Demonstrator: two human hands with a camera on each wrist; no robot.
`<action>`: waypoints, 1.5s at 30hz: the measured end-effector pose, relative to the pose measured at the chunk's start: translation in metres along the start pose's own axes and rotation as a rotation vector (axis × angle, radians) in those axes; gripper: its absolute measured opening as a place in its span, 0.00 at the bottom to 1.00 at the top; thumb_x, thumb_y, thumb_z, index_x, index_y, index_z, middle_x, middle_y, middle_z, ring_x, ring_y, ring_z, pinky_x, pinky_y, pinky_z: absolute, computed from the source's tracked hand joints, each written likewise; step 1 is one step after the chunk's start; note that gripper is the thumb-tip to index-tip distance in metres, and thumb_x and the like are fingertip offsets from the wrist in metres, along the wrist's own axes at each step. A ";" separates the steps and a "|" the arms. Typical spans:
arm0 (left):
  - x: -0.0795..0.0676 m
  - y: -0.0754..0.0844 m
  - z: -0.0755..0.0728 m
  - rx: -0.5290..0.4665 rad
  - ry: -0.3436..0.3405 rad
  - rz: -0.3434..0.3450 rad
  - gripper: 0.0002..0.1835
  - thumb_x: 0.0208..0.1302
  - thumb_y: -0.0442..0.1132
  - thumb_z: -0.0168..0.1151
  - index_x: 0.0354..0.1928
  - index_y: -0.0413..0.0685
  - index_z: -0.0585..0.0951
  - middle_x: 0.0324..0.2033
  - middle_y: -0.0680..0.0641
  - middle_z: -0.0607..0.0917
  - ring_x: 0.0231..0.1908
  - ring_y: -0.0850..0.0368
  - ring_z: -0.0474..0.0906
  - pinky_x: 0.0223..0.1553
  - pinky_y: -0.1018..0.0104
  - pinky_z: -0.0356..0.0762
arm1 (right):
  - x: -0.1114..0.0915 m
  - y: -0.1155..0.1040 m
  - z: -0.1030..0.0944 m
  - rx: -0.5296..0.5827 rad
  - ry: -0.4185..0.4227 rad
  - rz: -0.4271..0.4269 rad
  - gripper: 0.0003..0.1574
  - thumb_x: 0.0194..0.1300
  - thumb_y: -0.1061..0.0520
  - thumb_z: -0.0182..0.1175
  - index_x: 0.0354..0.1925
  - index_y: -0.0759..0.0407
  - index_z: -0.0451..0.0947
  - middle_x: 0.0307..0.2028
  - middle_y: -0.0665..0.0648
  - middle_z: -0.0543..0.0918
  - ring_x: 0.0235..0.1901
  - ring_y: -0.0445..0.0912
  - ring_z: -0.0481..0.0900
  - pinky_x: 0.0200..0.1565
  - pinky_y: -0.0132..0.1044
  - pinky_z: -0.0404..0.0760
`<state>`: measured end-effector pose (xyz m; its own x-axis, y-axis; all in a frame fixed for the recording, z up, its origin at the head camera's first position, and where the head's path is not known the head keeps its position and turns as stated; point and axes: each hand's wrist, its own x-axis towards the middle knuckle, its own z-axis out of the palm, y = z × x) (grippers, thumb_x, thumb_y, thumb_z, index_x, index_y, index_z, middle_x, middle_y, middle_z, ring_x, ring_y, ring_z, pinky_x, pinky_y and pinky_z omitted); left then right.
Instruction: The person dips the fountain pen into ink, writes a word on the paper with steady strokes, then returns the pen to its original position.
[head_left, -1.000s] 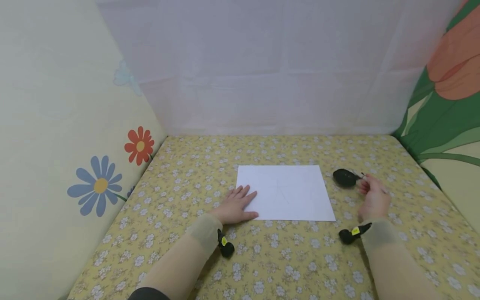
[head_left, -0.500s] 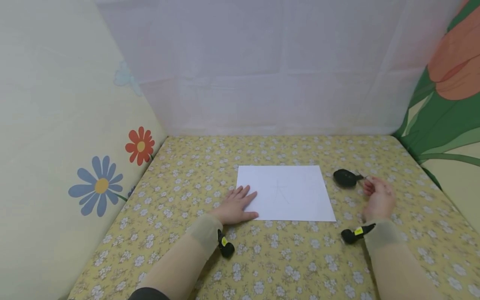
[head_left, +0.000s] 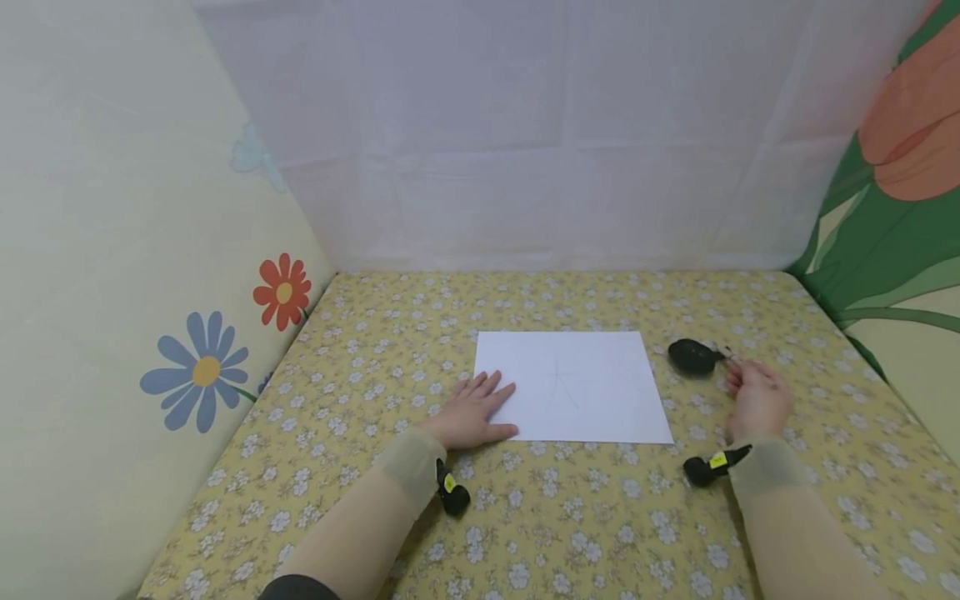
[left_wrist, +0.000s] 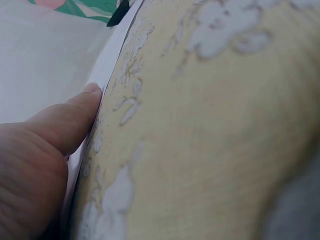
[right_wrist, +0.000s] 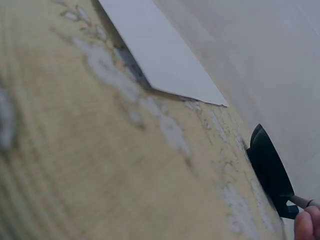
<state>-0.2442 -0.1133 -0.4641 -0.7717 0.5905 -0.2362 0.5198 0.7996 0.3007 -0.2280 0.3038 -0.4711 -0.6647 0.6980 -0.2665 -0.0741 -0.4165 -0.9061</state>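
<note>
My left hand (head_left: pixel 471 412) lies with spread fingers on the left edge of a white sheet of paper (head_left: pixel 600 392), thumb along the near edge. Faint thin strokes cross the middle of the sheet. To the right of the paper, my right hand (head_left: pixel 759 400) pinches a thin pen-like stick (right_wrist: pixel 299 201) between curled fingers. Just left of those fingers is a black oval dish (head_left: pixel 692 357) with a short handle toward the hand. In the right wrist view the stick's end overlaps the dish's handle side. The left wrist view shows the thumb (left_wrist: pixel 75 117) pressing the paper's edge.
A yellow flowered cloth (head_left: pixel 570 517) covers the table. White fabric (head_left: pixel 525 150) hangs behind it, and printed flower panels stand at the left and right. A small black camera is strapped to each wrist.
My right hand has shifted a little to the right, away from the dish, drawing the stick with it. The left hand and the paper stay in place.
</note>
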 end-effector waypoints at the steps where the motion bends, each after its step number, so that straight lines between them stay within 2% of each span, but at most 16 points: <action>1: 0.000 0.000 0.000 -0.002 0.000 0.000 0.42 0.67 0.69 0.44 0.76 0.60 0.48 0.75 0.48 0.39 0.74 0.49 0.32 0.71 0.48 0.31 | 0.000 0.000 0.000 -0.013 0.000 0.007 0.22 0.69 0.56 0.59 0.59 0.60 0.73 0.44 0.53 0.83 0.37 0.42 0.78 0.33 0.26 0.78; 5: -0.001 0.001 -0.001 -0.010 0.006 0.004 0.42 0.67 0.68 0.45 0.76 0.59 0.49 0.75 0.48 0.40 0.74 0.48 0.33 0.71 0.48 0.31 | -0.001 -0.002 0.000 -0.084 0.000 0.039 0.22 0.68 0.55 0.59 0.59 0.58 0.73 0.43 0.51 0.81 0.37 0.40 0.77 0.30 0.25 0.77; 10: 0.000 0.000 0.000 -0.016 0.009 0.002 0.42 0.67 0.68 0.45 0.76 0.60 0.49 0.76 0.48 0.40 0.74 0.49 0.32 0.71 0.48 0.30 | -0.004 -0.004 -0.001 -0.247 -0.004 0.071 0.25 0.68 0.51 0.59 0.62 0.52 0.74 0.44 0.47 0.78 0.38 0.38 0.75 0.27 0.26 0.73; 14: 0.000 0.000 0.000 -0.019 0.009 0.001 0.42 0.66 0.68 0.45 0.76 0.60 0.48 0.75 0.48 0.40 0.74 0.49 0.32 0.71 0.48 0.30 | -0.003 -0.001 -0.003 -0.422 -0.008 0.039 0.26 0.68 0.48 0.58 0.63 0.52 0.74 0.42 0.44 0.75 0.36 0.37 0.74 0.27 0.26 0.73; 18: 0.000 -0.001 0.000 -0.023 0.004 -0.002 0.42 0.66 0.68 0.45 0.76 0.61 0.48 0.76 0.49 0.40 0.74 0.50 0.32 0.71 0.48 0.30 | -0.005 0.000 -0.003 -0.637 -0.010 -0.002 0.26 0.70 0.46 0.54 0.63 0.52 0.74 0.44 0.48 0.76 0.32 0.39 0.73 0.23 0.29 0.73; 20: 0.000 -0.001 0.000 -0.018 0.002 -0.006 0.42 0.66 0.69 0.45 0.76 0.61 0.48 0.76 0.49 0.39 0.74 0.50 0.32 0.71 0.49 0.30 | -0.006 0.000 -0.003 -0.702 -0.006 -0.017 0.27 0.70 0.46 0.53 0.63 0.53 0.74 0.48 0.52 0.77 0.33 0.40 0.73 0.23 0.29 0.72; 24: 0.000 -0.001 0.001 -0.015 0.002 -0.009 0.43 0.66 0.69 0.45 0.76 0.62 0.47 0.75 0.50 0.38 0.74 0.51 0.31 0.71 0.50 0.29 | -0.009 -0.002 -0.002 -0.753 0.000 -0.028 0.27 0.71 0.46 0.52 0.64 0.54 0.73 0.58 0.57 0.74 0.39 0.41 0.72 0.26 0.27 0.71; 28: 0.000 -0.001 0.000 -0.019 0.006 -0.001 0.43 0.66 0.69 0.45 0.76 0.61 0.48 0.75 0.49 0.39 0.74 0.50 0.32 0.71 0.49 0.30 | -0.010 -0.003 -0.002 -0.808 -0.018 -0.029 0.28 0.72 0.47 0.50 0.65 0.54 0.72 0.62 0.60 0.72 0.49 0.49 0.73 0.31 0.31 0.72; 31: -0.001 -0.001 0.000 -0.021 0.009 0.005 0.42 0.66 0.69 0.45 0.76 0.60 0.48 0.76 0.48 0.40 0.74 0.49 0.33 0.71 0.48 0.31 | -0.011 -0.002 -0.002 -0.843 -0.031 -0.037 0.29 0.72 0.46 0.48 0.66 0.56 0.70 0.63 0.62 0.72 0.56 0.55 0.72 0.40 0.40 0.76; 34: -0.001 -0.001 0.000 -0.026 0.011 0.007 0.43 0.66 0.69 0.45 0.76 0.60 0.49 0.76 0.48 0.40 0.74 0.49 0.33 0.71 0.48 0.31 | -0.011 -0.002 -0.003 -0.877 -0.020 -0.058 0.29 0.72 0.46 0.48 0.65 0.57 0.71 0.63 0.63 0.73 0.59 0.58 0.70 0.50 0.49 0.74; 36: -0.001 -0.001 0.000 -0.027 0.010 0.006 0.43 0.66 0.69 0.45 0.76 0.60 0.49 0.75 0.48 0.40 0.74 0.49 0.33 0.71 0.48 0.31 | -0.011 -0.002 -0.004 -0.908 -0.014 -0.073 0.29 0.72 0.46 0.49 0.64 0.58 0.72 0.61 0.64 0.74 0.58 0.59 0.71 0.53 0.52 0.72; 38: 0.000 -0.001 0.000 -0.031 0.008 0.003 0.43 0.66 0.69 0.45 0.76 0.60 0.49 0.75 0.49 0.40 0.74 0.50 0.32 0.71 0.48 0.30 | -0.012 -0.001 -0.005 -0.950 -0.014 -0.073 0.29 0.72 0.45 0.48 0.64 0.57 0.73 0.60 0.64 0.75 0.56 0.59 0.72 0.50 0.52 0.73; 42: -0.001 -0.001 0.001 -0.030 0.006 -0.001 0.42 0.66 0.69 0.45 0.76 0.61 0.48 0.75 0.50 0.39 0.74 0.51 0.32 0.71 0.49 0.29 | -0.014 -0.002 -0.007 -1.007 -0.030 -0.043 0.29 0.72 0.43 0.47 0.65 0.54 0.72 0.60 0.63 0.76 0.43 0.53 0.76 0.35 0.44 0.76; 45: -0.001 -0.001 0.000 -0.032 0.005 -0.002 0.42 0.66 0.69 0.45 0.76 0.62 0.48 0.75 0.50 0.39 0.74 0.51 0.32 0.71 0.49 0.29 | -0.015 -0.003 -0.007 -1.015 -0.045 -0.024 0.29 0.72 0.43 0.48 0.65 0.52 0.72 0.60 0.63 0.76 0.31 0.46 0.76 0.25 0.39 0.74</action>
<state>-0.2438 -0.1142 -0.4645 -0.7748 0.5881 -0.2322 0.5060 0.7969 0.3299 -0.2125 0.2991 -0.4665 -0.7001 0.6685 -0.2510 0.5646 0.3031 -0.7677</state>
